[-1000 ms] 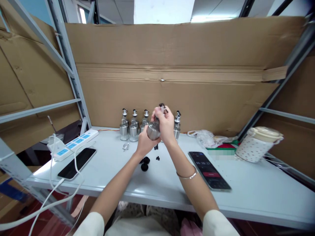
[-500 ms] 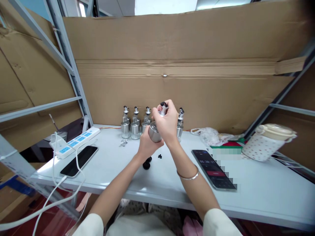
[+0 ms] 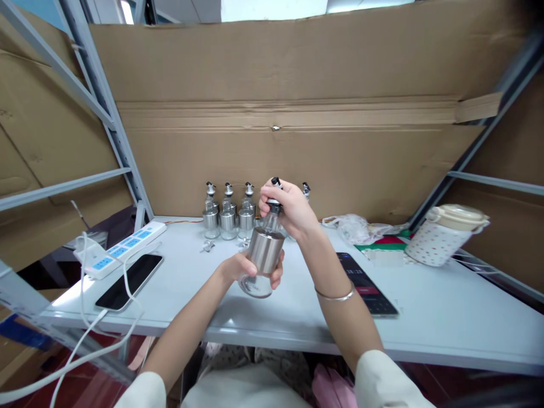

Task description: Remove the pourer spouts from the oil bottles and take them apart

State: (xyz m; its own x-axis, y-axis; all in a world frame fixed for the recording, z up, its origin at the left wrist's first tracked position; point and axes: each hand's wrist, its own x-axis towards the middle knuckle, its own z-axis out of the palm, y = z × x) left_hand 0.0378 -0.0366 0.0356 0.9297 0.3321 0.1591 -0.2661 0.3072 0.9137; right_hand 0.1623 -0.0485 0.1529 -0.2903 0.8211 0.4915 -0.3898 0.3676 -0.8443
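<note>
A glass bottle with a metal sleeve (image 3: 266, 251) is held over the table, tilted with its top leaning to the right. My left hand (image 3: 249, 268) is wrapped round its lower part, fingers showing on the right side. At the top, my right hand (image 3: 289, 205) grips the bottle's black and silver cap (image 3: 275, 198). Behind, several similar bottles (image 3: 228, 218) stand upright in a group along the cardboard; one more, its spout (image 3: 306, 188) showing, is mostly hidden by my right hand. Small clear pieces (image 3: 208, 246) lie in front of the group.
On the left are a white power strip (image 3: 123, 249), a phone (image 3: 130, 282) and white cables. To the right lie a second phone (image 3: 366, 286) showing a timer, a crumpled plastic bag (image 3: 359, 229) and a spotted white jug (image 3: 442, 235). Cardboard (image 3: 297, 68) walls the back.
The bottle has swung from pointing its base at me to a more upright tilt, base lower. My right hand stays on its top. The camera view has shifted slightly.
</note>
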